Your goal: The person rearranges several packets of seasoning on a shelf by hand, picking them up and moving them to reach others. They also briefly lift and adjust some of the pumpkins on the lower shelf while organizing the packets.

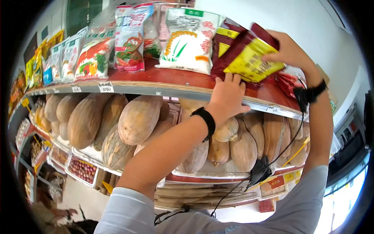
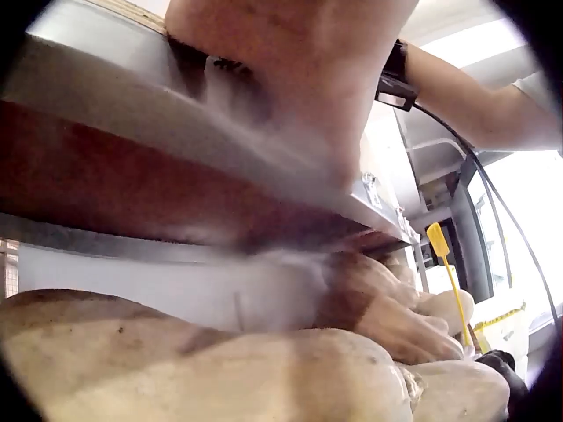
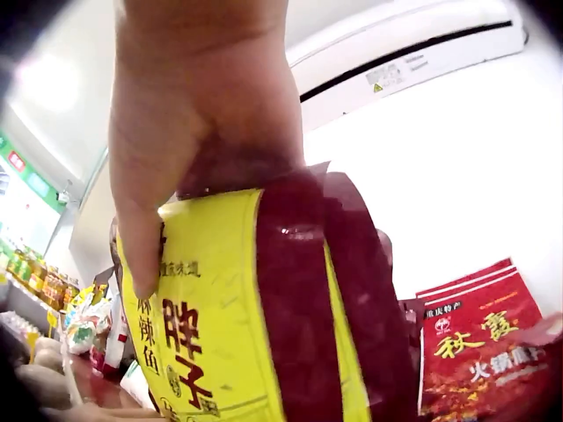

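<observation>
My right hand (image 1: 290,50) grips a maroon and yellow seasoning packet (image 1: 254,60) by its upper right side, the thumb across the front. The packet leans to the right on the upper shelf. In the right wrist view, another matching maroon packet (image 3: 369,272) stands right behind it. My left hand (image 1: 229,98) is at the shelf's front edge, fingertips touching the packet's lower edge, thumb pointing right. Behind and left of the held packet stands one more maroon packet (image 1: 228,37). In the left wrist view the left fingers are hidden above the shelf edge.
A large white bag (image 1: 191,41) stands left of the packets, with more bags further left. Red hotpot seasoning packets (image 3: 479,338) lie at the right. Several pumpkins (image 1: 140,119) fill the shelf below. A black cable (image 1: 288,146) hangs from the right wrist.
</observation>
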{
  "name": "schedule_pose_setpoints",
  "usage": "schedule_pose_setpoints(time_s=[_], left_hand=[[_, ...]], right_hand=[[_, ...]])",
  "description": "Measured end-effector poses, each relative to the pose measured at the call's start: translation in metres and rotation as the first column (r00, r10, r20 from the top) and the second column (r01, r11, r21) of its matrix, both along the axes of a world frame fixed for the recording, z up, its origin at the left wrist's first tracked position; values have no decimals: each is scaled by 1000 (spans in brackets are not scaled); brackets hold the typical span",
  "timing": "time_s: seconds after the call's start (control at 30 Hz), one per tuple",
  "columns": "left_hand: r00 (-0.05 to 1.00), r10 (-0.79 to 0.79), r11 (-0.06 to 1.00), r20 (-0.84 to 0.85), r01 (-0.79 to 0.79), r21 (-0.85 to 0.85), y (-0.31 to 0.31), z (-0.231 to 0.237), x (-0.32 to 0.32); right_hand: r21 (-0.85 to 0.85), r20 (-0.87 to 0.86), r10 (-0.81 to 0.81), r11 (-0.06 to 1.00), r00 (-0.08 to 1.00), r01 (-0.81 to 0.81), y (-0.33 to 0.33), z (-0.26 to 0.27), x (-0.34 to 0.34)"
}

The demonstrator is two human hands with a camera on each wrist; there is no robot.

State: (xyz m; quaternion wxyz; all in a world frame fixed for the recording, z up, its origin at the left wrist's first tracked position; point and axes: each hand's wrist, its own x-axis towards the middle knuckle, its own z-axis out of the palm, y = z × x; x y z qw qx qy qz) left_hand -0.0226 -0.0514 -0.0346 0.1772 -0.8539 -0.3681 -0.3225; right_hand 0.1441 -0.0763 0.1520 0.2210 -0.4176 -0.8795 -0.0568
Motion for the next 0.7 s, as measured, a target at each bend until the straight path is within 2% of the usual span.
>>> schedule_pose_setpoints(time_s=[0.07,0.13,0.17,0.2,0.27,0.3,0.33,0.4,0.47,0.5,0.53,0.57,0.6,0.67,0.7], left_hand=[[997,-67,994,33,64,85,8,-6,2],[998,-54,997,32,52,49,6,-4,0],[999,-48,998,14,48,47,6,-4,0],[999,-45,998,-9,45,48,6,-3,0],[999,-53,998,0,53,45,9,-6,2],[999,-48,998,-10,49,44,11,-8,3],[999,-43,998,-21,44,46,12,-8,4],[999,-43,998,-24,44,35,11,-7,5],[999,-38,999,-27,38,29,10,-6,5],[999,-38,999,-36,39,14,9,-7,5],[998,-35,999,-45,35,2,10,-6,5],[999,-21,1000,-48,21,6,9,-6,6],[999,-15,1000,-49,16,15,9,-6,5],[997,-34,999,-76,32,-28,10,-6,5],[998,-28,1000,-49,29,12,12,-9,7]], right_hand=[[9,64,-60,998,996,59,-11,-3,-2],[20,59,-36,999,998,35,-19,-9,-8],[-2,166,-63,998,984,64,-27,-4,-12],[2,174,-65,998,983,65,-27,1,-7],[-283,-39,86,955,996,-93,-25,16,19],[-214,-21,111,970,994,-113,-16,28,24],[-269,-206,59,956,977,-114,-16,36,27],[-243,-317,-106,970,942,27,8,48,37],[-137,-123,-265,959,956,248,42,43,47],[-194,-24,-349,921,937,338,64,38,54],[-245,154,-297,913,943,327,82,32,54],[-317,216,-195,913,957,258,104,22,60],[-366,313,-140,895,939,255,102,15,45],[-308,211,-38,946,977,104,127,-2,52],[-427,-39,-41,904,998,20,131,-16,52]])
